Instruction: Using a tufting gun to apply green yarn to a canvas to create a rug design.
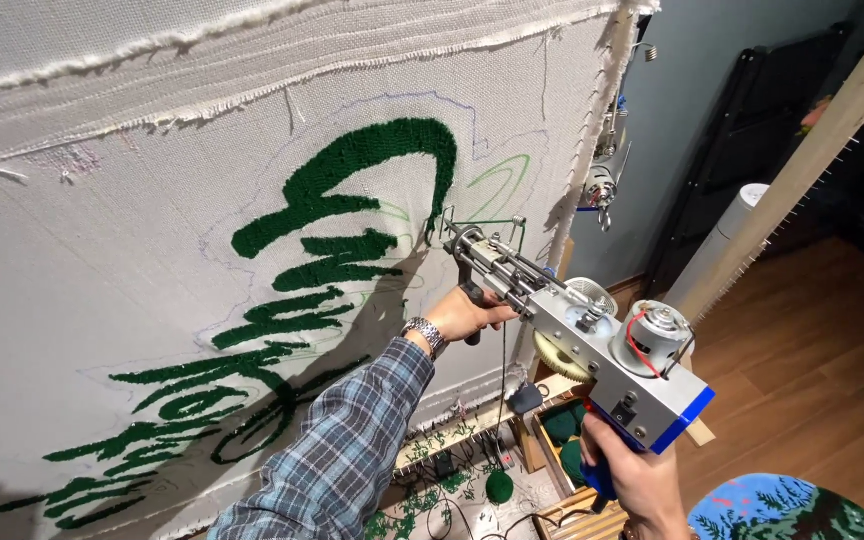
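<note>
The head view shows the left hand [464, 312] gripping the front handle and the right hand [642, 485] clenched around the rear grip of the tufting gun [577, 335], needle at the cloth [102, 300] mid-stitching green yarn [352, 180]; steady pressure seems needed.

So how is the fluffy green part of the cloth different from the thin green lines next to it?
The tufted green strokes are thick, dark and raised yarn; the thin green lines are pale, flat marks drawn on the cloth. The tufted strokes cover a wide stretch of it; the thin lines sit only near the tufting gun tip. Both are green and curved, on the same stretched cloth.
</note>
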